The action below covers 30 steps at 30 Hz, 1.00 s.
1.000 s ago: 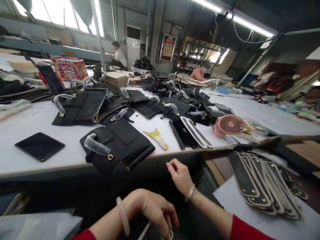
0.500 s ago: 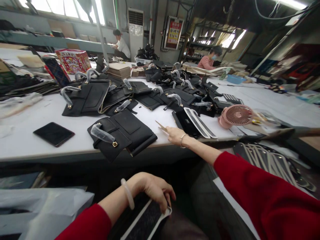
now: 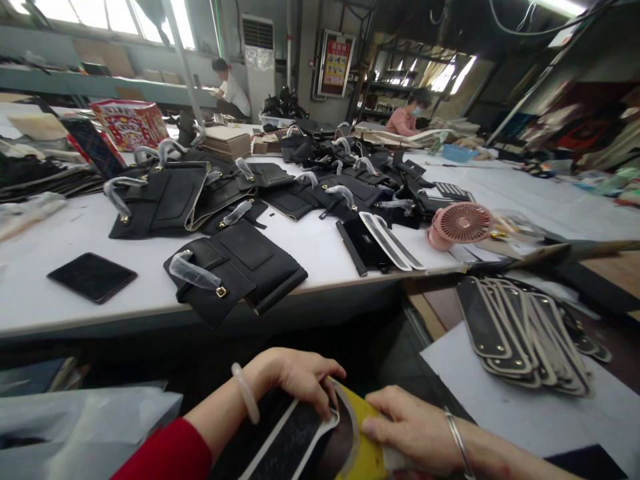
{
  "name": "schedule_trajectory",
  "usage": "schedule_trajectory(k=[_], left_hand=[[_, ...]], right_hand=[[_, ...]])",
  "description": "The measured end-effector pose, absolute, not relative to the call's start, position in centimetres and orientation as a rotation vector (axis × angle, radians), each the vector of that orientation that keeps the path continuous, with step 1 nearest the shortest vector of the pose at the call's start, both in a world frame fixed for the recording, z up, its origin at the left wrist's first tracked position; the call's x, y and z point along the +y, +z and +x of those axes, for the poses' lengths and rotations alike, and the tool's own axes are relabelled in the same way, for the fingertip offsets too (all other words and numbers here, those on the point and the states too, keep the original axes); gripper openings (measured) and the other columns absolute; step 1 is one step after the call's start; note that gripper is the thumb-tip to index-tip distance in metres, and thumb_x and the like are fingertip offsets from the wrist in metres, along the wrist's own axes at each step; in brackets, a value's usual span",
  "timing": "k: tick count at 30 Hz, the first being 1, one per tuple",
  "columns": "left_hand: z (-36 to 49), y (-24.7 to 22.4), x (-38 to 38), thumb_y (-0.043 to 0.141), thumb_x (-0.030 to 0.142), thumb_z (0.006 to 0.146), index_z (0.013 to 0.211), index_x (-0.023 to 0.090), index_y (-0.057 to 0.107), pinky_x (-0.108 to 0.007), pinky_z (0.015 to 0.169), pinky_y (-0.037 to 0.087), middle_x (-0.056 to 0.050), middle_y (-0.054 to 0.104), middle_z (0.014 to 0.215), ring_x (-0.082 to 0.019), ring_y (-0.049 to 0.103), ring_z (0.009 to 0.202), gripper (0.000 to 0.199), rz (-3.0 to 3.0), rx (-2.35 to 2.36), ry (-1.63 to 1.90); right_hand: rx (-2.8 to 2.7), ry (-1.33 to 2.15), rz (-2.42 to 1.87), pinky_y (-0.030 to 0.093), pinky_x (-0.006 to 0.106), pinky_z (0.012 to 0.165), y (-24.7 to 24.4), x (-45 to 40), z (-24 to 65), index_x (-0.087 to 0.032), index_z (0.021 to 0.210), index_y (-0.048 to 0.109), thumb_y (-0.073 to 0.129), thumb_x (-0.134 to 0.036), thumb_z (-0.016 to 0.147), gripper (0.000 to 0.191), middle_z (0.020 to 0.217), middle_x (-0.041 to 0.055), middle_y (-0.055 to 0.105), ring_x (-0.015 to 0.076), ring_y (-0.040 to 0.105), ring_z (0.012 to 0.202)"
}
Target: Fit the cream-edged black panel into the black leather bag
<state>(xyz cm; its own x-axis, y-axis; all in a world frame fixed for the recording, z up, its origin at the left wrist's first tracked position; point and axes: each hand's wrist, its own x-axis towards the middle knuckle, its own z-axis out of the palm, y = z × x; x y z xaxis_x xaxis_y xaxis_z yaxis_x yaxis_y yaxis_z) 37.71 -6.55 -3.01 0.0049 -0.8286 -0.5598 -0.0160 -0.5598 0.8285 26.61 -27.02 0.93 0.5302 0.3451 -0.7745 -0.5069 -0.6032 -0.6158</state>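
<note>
Low in front of me, my left hand [image 3: 305,383] pinches the end of a long black strip-like panel with pale edges [image 3: 280,443]. My right hand [image 3: 405,423] is closed on a yellow object with a curved greyish edge [image 3: 364,440], just right of the panel; its kind I cannot make out. Brownish material shows inside that curve. On the table beyond lies a black handbag [image 3: 240,267] with a plastic-wrapped handle. Right of it are a black bag piece [image 3: 363,245] and pale-edged strips [image 3: 393,241].
A dark tablet [image 3: 93,277] lies on the white table [image 3: 30,293] at left. Many black bags [image 3: 160,197] are heaped behind. A pink fan [image 3: 460,225] stands at right. Below it, pale-edged black panels [image 3: 523,333] are stacked. Two people work farther back.
My right hand has come back from the table to my lap and now grips the yellow object. The thin pointed stick it held is out of sight. My left hand keeps its hold.
</note>
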Motion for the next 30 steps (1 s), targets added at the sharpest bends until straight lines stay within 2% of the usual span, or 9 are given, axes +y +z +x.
schedule_trajectory(k=[3, 8, 15, 23, 30], left_hand=[[37.7, -2.5, -6.1, 0.084, 0.029, 0.055, 0.152, 0.012, 0.029, -0.043, 0.093, 0.050, -0.018, 0.066, 0.128, -0.033, 0.065, 0.110, 0.113, 1.751, -0.863, -1.531], [37.6, -2.6, -5.8, 0.082, 0.028, 0.057, 0.153, 0.015, 0.026, -0.033, 0.083, 0.054, -0.009, 0.075, 0.108, -0.026, 0.069, 0.097, 0.112, 1.736, -0.861, -1.496], [37.5, -3.2, -5.6, 0.081, 0.027, 0.058, 0.152, 0.016, 0.030, -0.031, 0.082, 0.054, -0.007, 0.075, 0.107, -0.025, 0.069, 0.096, 0.108, 1.698, -0.813, -1.467], [37.7, -3.1, -5.6, 0.080, 0.025, 0.057, 0.152, 0.013, 0.029, -0.033, 0.080, 0.054, -0.012, 0.073, 0.112, -0.027, 0.068, 0.097, 0.109, 1.718, -0.817, -1.447], [37.7, -2.7, -5.5, 0.078, 0.022, 0.057, 0.153, 0.015, 0.029, -0.030, 0.076, 0.054, -0.010, 0.073, 0.107, -0.025, 0.068, 0.094, 0.108, 1.702, -0.759, -1.469]], right_hand=[[0.204, 1.206, -1.921, 0.033, 0.014, 0.028, 1.0, -25.6, 26.9, -0.018, 0.077, 0.055, 0.052, -0.033, 0.083, 0.017, 0.054, -0.0031, 0.055, 0.0074, 0.044, 0.034], [0.245, 1.248, -1.881, 0.034, 0.016, 0.028, 0.9, -25.0, 27.2, -0.018, 0.083, 0.057, 0.051, -0.033, 0.084, 0.016, 0.052, -0.0043, 0.054, 0.0075, 0.041, 0.029], [0.282, 1.280, -1.923, 0.032, 0.016, 0.031, 1.4, -24.4, 27.4, -0.019, 0.083, 0.057, 0.048, -0.032, 0.086, 0.016, 0.053, -0.0043, 0.055, 0.0074, 0.039, 0.030], [0.277, 1.198, -1.910, 0.023, 0.018, 0.043, 0.6, -23.9, 26.9, -0.017, 0.075, 0.055, 0.051, -0.030, 0.085, 0.016, 0.057, -0.0046, 0.049, 0.0066, 0.038, 0.044], [0.191, 1.138, -2.042, 0.025, 0.021, 0.048, 0.5, -23.3, 26.8, -0.017, 0.069, 0.052, 0.051, -0.030, 0.084, 0.020, 0.062, -0.0040, 0.043, 0.0090, 0.036, 0.056]])
